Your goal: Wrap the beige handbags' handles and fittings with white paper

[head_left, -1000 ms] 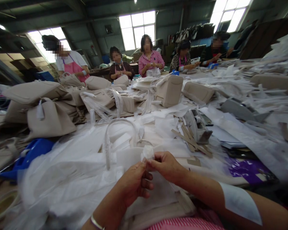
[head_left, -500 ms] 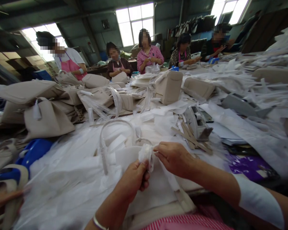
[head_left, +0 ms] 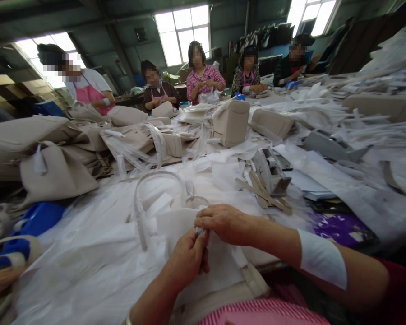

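Note:
In the middle foreground my left hand (head_left: 188,253) is closed, thumb on top, around a small bunch of crinkled white wrapping (head_left: 199,231). My right hand (head_left: 225,220) lies over it, its fingers pressed together against the wrapping and the left thumb tip. Most of the wrapping is hidden by the fingers. Below both hands lies a beige handbag (head_left: 223,295), largely covered by a white sheet (head_left: 171,223). Just beyond the hands, a handle (head_left: 137,212) in clear plastic arches over the white sheets.
A grey tape dispenser (head_left: 272,174) stands right of centre beside beige strips (head_left: 257,187). More beige handbags (head_left: 56,174) are piled at left, near a blue object (head_left: 43,219). Another person's hand (head_left: 2,280) shows at the left edge. Several co-workers (head_left: 206,81) work across the table.
My right hand has moved left and closed over the white wrapping, covering what stuck up above my left fist. My left hand keeps its grip. The view has shifted slightly.

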`<state>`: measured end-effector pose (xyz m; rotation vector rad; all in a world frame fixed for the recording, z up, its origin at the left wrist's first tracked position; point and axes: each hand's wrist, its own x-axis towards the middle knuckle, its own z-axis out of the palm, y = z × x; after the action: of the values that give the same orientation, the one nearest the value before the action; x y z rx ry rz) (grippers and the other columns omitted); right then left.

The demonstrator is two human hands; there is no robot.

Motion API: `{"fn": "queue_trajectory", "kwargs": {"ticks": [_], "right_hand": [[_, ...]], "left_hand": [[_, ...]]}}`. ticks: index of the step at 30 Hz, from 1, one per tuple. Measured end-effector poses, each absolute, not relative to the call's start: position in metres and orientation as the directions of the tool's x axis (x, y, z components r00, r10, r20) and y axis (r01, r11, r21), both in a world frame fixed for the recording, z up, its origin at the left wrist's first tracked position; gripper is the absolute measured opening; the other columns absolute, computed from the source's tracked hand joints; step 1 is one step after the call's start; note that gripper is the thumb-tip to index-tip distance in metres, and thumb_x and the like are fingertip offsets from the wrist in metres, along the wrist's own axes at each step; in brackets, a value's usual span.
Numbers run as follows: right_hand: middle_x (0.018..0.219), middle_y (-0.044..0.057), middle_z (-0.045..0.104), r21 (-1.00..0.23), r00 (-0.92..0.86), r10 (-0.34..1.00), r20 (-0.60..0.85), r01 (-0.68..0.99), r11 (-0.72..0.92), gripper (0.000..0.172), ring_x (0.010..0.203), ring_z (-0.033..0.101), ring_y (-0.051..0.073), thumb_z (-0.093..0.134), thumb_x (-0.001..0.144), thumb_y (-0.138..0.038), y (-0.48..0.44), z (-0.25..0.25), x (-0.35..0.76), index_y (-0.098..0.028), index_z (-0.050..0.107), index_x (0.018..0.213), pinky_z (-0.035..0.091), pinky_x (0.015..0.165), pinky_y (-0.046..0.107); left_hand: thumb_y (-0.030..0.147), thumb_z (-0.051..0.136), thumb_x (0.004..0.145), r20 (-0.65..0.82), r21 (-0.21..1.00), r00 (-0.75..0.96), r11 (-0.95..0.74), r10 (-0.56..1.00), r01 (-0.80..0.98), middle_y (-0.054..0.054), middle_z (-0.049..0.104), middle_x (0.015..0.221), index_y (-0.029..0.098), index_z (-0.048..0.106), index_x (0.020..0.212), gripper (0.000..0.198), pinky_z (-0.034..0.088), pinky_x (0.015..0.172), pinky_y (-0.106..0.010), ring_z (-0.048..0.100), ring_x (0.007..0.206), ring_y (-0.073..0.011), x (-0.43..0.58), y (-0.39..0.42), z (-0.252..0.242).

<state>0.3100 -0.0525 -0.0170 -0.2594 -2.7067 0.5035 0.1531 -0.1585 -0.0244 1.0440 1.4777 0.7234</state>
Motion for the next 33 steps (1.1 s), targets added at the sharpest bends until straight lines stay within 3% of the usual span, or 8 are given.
{"fn": "queue_trajectory", "kwargs": {"ticks": [3, 6, 9, 13, 19, 23, 26, 33], "right_hand": [[0.119, 0.013, 0.063, -0.551, -0.737, 0.529, 0.422, 0.255, 0.794, 0.035, 0.108, 0.059, 0.020, 0.051, 0.088, -0.013, -0.056, -0.018, 0.332, -0.014, 0.059, 0.122, 0.045, 0.090, 0.030], [0.083, 0.007, 0.069, -0.704, -0.547, 0.813, 0.199, 0.497, 0.507, 0.020, 0.076, 0.062, 0.018, 0.054, 0.089, -0.030, -0.073, -0.020, 0.359, -0.016, 0.069, 0.092, 0.045, 0.070, 0.029], [0.067, 0.003, 0.066, -0.748, -0.520, 0.843, -0.136, 0.612, 0.258, 0.025, 0.062, 0.058, 0.016, 0.059, 0.085, -0.040, -0.101, -0.026, 0.376, -0.018, 0.069, 0.078, 0.038, 0.058, 0.027], [0.068, 0.002, 0.065, -0.738, -0.455, 0.842, -0.290, 0.666, 0.106, 0.021, 0.063, 0.055, 0.017, 0.069, 0.073, -0.035, -0.130, -0.039, 0.376, -0.017, 0.071, 0.084, 0.034, 0.057, 0.026], [0.063, 0.000, 0.060, -0.854, -0.523, 0.675, -0.521, 0.310, -0.418, 0.026, 0.055, 0.049, 0.012, 0.070, 0.066, -0.036, -0.135, -0.049, 0.376, -0.014, 0.063, 0.077, 0.034, 0.053, 0.024], [0.064, -0.001, 0.057, -0.942, -0.538, 0.777, -0.326, 0.254, -0.219, 0.015, 0.060, 0.047, 0.011, 0.066, 0.070, -0.028, -0.138, -0.029, 0.378, -0.015, 0.059, 0.067, 0.034, 0.056, 0.024], [0.063, -0.002, 0.056, -0.964, -0.536, 0.822, -0.193, 0.259, -0.058, 0.012, 0.060, 0.046, 0.011, 0.064, 0.072, -0.024, -0.136, -0.014, 0.364, -0.015, 0.060, 0.065, 0.033, 0.055, 0.023], [0.047, -0.008, 0.044, -0.914, -0.460, 0.821, -0.337, -0.050, -0.403, 0.030, 0.044, 0.032, 0.006, 0.070, 0.068, -0.042, -0.142, -0.019, 0.315, -0.015, 0.058, 0.071, 0.022, 0.044, 0.022]], "left_hand": [[0.068, 0.051, 0.079, -0.499, 0.864, 0.013, 0.496, 0.867, 0.081, 0.007, 0.051, 0.052, 0.020, 0.046, 0.081, 0.049, 0.034, 0.037, -0.018, 0.053, 0.039, -0.0101, 0.149, -0.157, -0.021], [0.068, 0.052, 0.078, -0.546, 0.837, 0.007, 0.546, 0.838, -0.038, 0.006, 0.053, 0.055, 0.019, 0.047, 0.082, 0.049, 0.033, 0.038, -0.017, 0.053, 0.040, -0.0082, 0.146, -0.156, -0.019], [0.067, 0.052, 0.079, -0.555, 0.831, 0.004, 0.554, 0.832, -0.058, 0.006, 0.054, 0.056, 0.019, 0.048, 0.083, 0.049, 0.033, 0.039, -0.017, 0.053, 0.041, -0.0079, 0.147, -0.157, -0.020], [0.068, 0.052, 0.078, -0.548, 0.835, 0.003, 0.547, 0.836, -0.058, 0.005, 0.055, 0.057, 0.019, 0.048, 0.083, 0.050, 0.033, 0.038, -0.017, 0.054, 0.042, -0.0085, 0.150, -0.157, -0.024], [0.067, 0.051, 0.080, -0.530, 0.848, -0.018, 0.530, 0.848, -0.002, 0.006, 0.055, 0.058, 0.020, 0.046, 0.084, 0.048, 0.035, 0.039, -0.017, 0.054, 0.043, -0.0088, 0.152, -0.160, -0.026], [0.063, 0.043, 0.086, -0.484, 0.863, -0.047, 0.486, 0.874, 0.138, 0.005, 0.054, 0.056, 0.020, 0.045, 0.079, 0.044, 0.035, 0.039, -0.020, 0.053, 0.040, -0.0102, 0.157, -0.161, -0.029], [0.056, 0.041, 0.090, -0.338, 0.881, -0.046, 0.333, 0.940, 0.335, 0.005, 0.053, 0.053, 0.021, 0.045, 0.074, 0.039, 0.037, 0.041, -0.022, 0.050, 0.039, -0.0103, 0.160, -0.161, -0.030], [0.042, 0.030, 0.095, -0.264, 0.816, 0.018, 0.214, 0.964, 0.537, 0.002, 0.053, 0.059, 0.021, 0.046, 0.077, 0.032, 0.040, 0.051, -0.027, 0.050, 0.050, -0.0140, 0.156, -0.170, -0.014]]}}
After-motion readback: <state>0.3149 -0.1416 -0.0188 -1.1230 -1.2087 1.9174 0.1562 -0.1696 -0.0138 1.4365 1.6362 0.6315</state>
